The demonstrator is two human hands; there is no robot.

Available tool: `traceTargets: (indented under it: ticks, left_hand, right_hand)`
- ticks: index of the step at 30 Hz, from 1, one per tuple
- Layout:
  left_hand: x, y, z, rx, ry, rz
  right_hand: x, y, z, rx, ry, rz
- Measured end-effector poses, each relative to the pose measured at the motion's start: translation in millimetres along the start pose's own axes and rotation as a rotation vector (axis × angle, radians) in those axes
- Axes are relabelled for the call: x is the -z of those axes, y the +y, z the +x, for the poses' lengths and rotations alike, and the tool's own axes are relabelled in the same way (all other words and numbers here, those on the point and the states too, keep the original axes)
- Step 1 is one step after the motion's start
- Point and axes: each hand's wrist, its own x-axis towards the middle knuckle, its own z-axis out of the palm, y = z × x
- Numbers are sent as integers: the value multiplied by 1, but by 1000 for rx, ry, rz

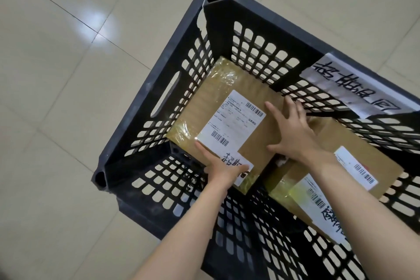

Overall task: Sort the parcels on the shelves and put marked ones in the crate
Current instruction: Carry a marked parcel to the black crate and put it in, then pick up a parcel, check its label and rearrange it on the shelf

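Note:
A black lattice crate stands on the floor below me. Inside it lies a taped brown cardboard parcel with a white shipping label and a handwritten white sticker. My left hand holds the parcel's near edge, thumb over the sticker. My right hand rests on the parcel's top right with fingers spread straight. Two more labelled parcels lie in the crate's right half, the nearer one carrying a handwritten mark.
A white paper sign with handwritten characters is taped to the crate's far right rim. Beige floor tiles surround the crate on the left and far sides. The crate's left wall has a handle slot.

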Motion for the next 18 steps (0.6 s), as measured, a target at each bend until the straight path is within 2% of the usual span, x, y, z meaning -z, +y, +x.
traceTargets:
  ticks: [5, 9, 15, 18]
  left_hand:
    - [1, 4, -2, 33, 9, 37]
    - [9, 22, -11, 38, 107, 127]
    - [34, 56, -61, -245, 183, 217]
    - [55, 72, -116, -459, 165, 229]
  right_hand:
    - [-6, 1, -2, 28, 31, -105]
    - [-3, -15, -20, 83, 92, -107]
    - [37, -43, -63, 139, 103, -113]
    - [77, -64, -94, 161, 153, -50]
